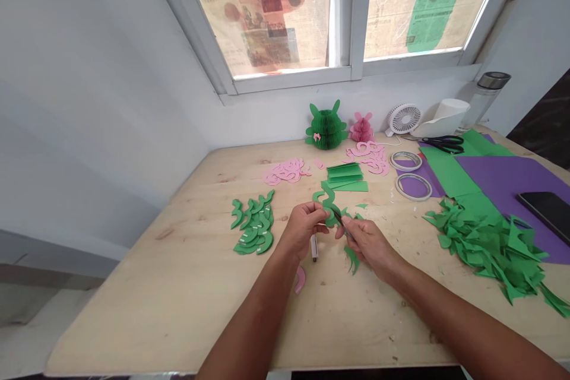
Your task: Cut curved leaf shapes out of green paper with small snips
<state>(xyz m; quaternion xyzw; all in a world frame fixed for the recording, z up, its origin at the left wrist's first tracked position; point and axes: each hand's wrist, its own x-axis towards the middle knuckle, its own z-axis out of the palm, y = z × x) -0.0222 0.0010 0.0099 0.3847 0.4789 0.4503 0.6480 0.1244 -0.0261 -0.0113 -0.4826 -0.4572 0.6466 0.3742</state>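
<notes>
My left hand [308, 221] pinches a curvy green paper cutout [328, 195] above the middle of the table. In my right hand [366, 238] is a small pair of scissors [337, 215], its dark blades at the edge of that paper; my fingers hide most of its handles. Green paper scraps [351, 259] lie beneath my right hand. Under my left hand a small white and dark tool [314, 247], partly covered, rests on the wood, and a pink curved paper piece [300, 279] shows beside my left forearm.
Stacked green curved cutouts [256, 225] lie left, pink cutouts [287, 171] farther back. Folded green strips [345, 173] sit behind my hands. Right are tape rolls [414, 187], a green scrap pile [494, 249], black scissors [445, 143] and a phone [545, 211]. A green honeycomb paper figure [327, 129] stands by the wall.
</notes>
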